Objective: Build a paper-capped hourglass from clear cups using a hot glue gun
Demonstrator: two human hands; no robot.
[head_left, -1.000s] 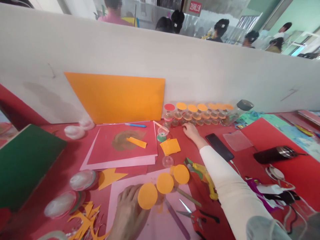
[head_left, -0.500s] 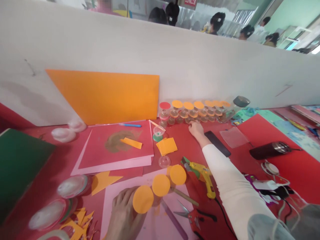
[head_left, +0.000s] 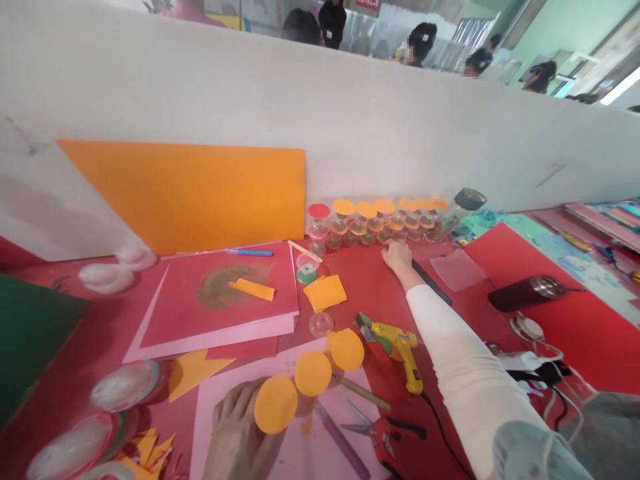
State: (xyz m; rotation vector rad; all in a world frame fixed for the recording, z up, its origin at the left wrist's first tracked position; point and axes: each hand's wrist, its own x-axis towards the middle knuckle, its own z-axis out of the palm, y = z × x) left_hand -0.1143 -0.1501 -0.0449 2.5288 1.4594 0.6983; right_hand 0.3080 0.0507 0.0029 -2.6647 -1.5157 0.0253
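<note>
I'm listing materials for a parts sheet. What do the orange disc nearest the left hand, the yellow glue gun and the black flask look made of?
Orange disc: perhaps matte card or thin foam, judging by its flat, evenly coloured face. Yellow glue gun: probably smooth moulded plastic, from its solid colour and curved form. Black flask: body material unclear; its shiny, silvery top suggests metal.

Bright, soft shadow (head_left: 35, 213) (on wall (head_left: 430, 140)), edges stretched

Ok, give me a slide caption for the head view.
Left hand at an orange disc, right hand beside a disc-topped row, glue gun on the red table.
</note>
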